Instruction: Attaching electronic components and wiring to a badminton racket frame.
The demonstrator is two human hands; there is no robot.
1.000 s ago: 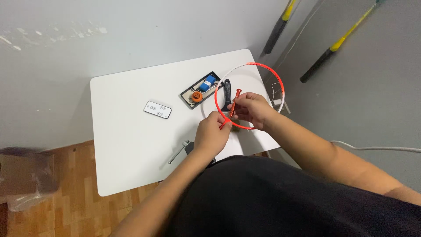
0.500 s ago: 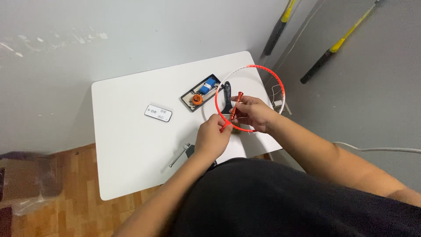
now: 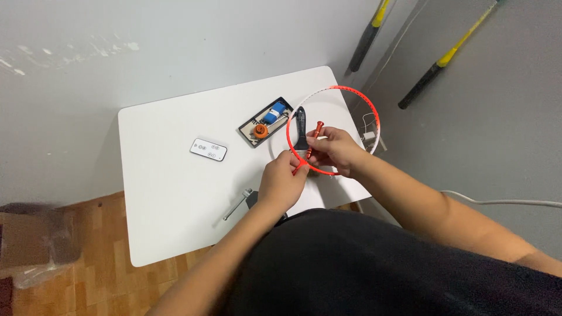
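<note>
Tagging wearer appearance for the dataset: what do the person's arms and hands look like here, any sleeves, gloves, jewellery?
Both arms are bare along the whole length in view, with no sleeves showing. The left hand and right hand are bare too: no gloves, and no watch, ring or bracelet that can be made out. The torso at the bottom of the picture is covered by a plain black top.

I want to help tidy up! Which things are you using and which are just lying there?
In use: left hand, right hand, red screwdriver, ring, black handle.
Lying about: remote, open tray, metal rod, charger.
</note>
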